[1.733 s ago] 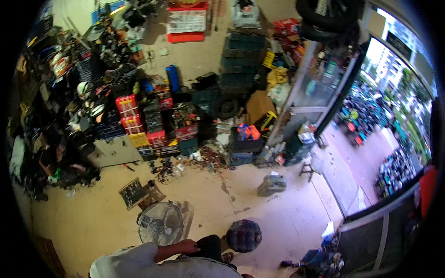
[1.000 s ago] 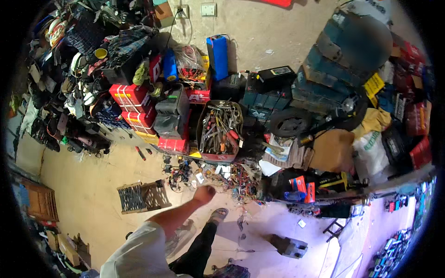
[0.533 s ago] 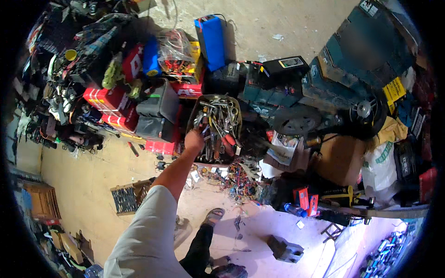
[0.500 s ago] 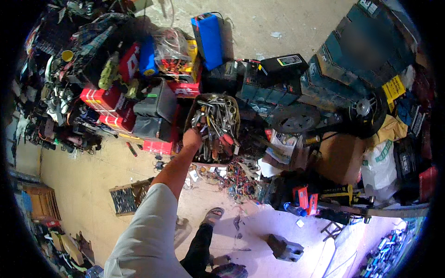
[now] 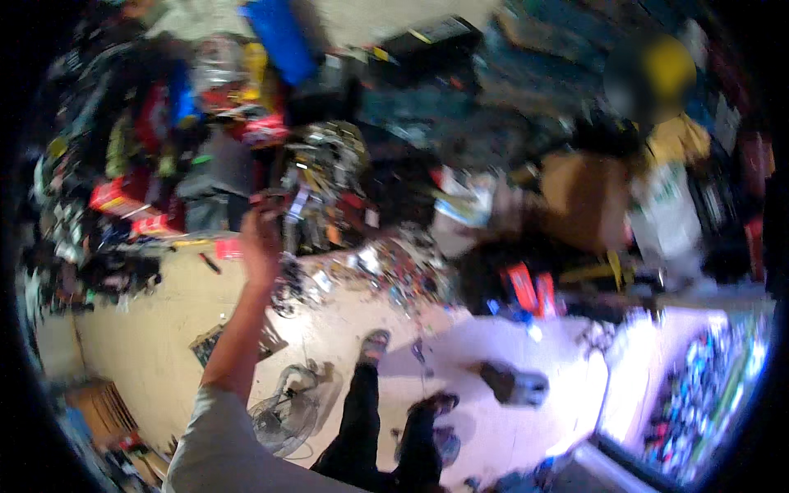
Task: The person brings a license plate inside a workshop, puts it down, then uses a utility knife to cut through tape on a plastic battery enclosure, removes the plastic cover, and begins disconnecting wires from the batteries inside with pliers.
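Observation:
My left hand (image 5: 261, 230) is raised at the left side of a bin (image 5: 359, 141) heaped with metal hand tools (image 5: 325, 177). Motion smears its fingers, so whether they grip anything cannot be made out. Wrenches and other long metal tools seem to lie jumbled in the bin. Just left of the hand stands a grey-black case (image 5: 215, 201) near several red boxes (image 5: 122, 200). My right hand is out of view.
Loose wires and small parts (image 5: 394, 275) litter the floor below the bin. A fan (image 5: 288, 415) stands beside my legs (image 5: 353, 427). Rightward are a cardboard box (image 5: 583, 197) and a white bag (image 5: 670, 222). A blue block-shaped pack (image 5: 281, 41) is at the back.
My left hand has moved out of the tools to the bin's left side. The whole view has shifted and blurred, and the fan and both legs now show.

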Available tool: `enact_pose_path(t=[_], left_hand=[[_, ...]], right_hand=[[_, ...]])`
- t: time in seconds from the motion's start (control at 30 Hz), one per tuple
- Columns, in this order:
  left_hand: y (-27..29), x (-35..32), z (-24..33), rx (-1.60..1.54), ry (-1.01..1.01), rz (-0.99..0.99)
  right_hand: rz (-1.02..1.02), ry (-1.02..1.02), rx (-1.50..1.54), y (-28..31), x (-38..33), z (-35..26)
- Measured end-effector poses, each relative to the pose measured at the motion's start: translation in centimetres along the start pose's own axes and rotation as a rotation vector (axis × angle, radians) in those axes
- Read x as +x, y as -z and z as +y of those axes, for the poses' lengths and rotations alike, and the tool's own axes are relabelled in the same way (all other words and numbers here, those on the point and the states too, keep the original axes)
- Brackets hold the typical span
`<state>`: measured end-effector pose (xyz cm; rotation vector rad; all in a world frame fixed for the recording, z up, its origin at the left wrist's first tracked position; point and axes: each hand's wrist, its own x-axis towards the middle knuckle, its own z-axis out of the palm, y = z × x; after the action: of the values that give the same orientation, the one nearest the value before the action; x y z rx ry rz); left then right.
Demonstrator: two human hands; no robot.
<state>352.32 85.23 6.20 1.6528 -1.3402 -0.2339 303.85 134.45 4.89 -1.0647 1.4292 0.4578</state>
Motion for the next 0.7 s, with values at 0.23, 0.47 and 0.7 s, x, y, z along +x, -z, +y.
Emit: enact_pose_path(t=[0.23,0.47,0.7], left_hand=[[0.9,-16.2,14.9,-0.507,0.334,-0.163],[-3.5,-38.7,24.0,-0.682,0.785,-0.533],[-9.8,-59.7,35.1,0.174,-0.390,-1.518]], right_hand=[[-0.279,0.639,-0.441,-6.1,-5.9,16.7],[-0.346,0.509,-0.210,1.6,-10.4,21.5],[-0.553,0.426,-0.057,5.3,-14.1,37.9]])
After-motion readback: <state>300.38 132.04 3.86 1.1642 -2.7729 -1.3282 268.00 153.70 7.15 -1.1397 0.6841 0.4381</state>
